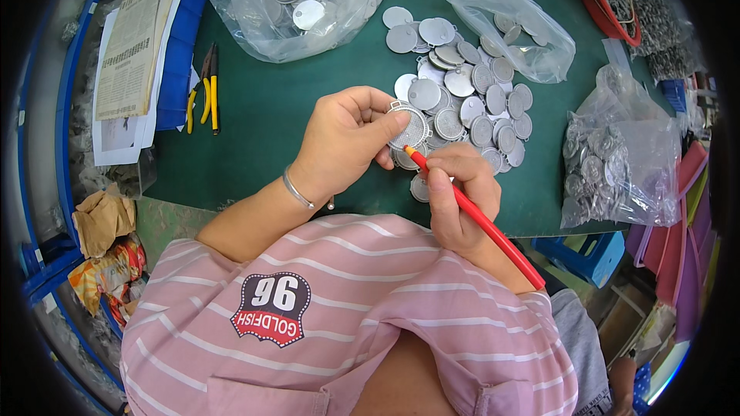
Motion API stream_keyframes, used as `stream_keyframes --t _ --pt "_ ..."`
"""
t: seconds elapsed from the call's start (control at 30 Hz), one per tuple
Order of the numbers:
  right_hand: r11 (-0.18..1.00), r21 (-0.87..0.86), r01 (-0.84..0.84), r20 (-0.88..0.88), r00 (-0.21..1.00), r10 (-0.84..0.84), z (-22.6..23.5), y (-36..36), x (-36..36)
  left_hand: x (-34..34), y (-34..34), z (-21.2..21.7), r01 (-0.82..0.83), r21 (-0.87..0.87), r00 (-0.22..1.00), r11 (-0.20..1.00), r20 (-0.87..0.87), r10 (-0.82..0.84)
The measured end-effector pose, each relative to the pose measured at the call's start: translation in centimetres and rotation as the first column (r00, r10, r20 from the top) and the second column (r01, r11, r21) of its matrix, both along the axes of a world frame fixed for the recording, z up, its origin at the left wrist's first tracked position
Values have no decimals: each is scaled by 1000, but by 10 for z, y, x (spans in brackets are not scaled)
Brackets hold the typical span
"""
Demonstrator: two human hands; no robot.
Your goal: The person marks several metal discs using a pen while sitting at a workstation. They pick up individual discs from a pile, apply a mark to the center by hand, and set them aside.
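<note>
Between the thumb and fingers of my left hand is a round silver metal pendant blank with a textured face and small loops at its edge. My right hand grips a long red pencil, its tip touching or very near the lower rim of that piece. Just beyond my hands, a loose pile of similar silver discs spreads over the green table. Some of those discs show a smooth side, others a textured one. The fingers under the held piece are partly hidden.
Clear plastic bags of metal pieces lie at the back, at the back right and on the right. Yellow-handled pliers rest at left beside a blue bin with papers. A red basket stands far right.
</note>
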State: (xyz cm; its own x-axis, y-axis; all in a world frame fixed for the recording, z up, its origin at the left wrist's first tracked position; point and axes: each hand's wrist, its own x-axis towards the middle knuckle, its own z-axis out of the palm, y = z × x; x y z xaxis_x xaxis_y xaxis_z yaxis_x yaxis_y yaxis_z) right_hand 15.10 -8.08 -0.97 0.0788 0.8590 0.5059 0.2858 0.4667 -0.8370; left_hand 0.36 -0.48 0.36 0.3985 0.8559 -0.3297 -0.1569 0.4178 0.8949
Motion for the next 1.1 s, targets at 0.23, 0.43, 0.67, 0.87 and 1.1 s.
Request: stream_keyframes --t 0.23,0.43,0.67,0.87,1.1 --pt "994 -40 -99 49 994 101 -1 -1 1 0 -1 -3 -45 -52 998 998 32 47" --pt "999 -40 -19 -64 998 16 0 -2 -2 0 2 -2 -60 -82 994 995 91 67" --pt "995 -49 -86 -55 995 84 0 -2 4 0 4 -3 -30 -124 990 992 133 47" --pt "997 57 49 158 986 -58 -1 22 5 1 2 -2 -17 -209 984 978 168 53" --pt "876 -458 -148 -538 831 -141 0 22 13 -3 4 -8 204 10 970 979 -138 -201"
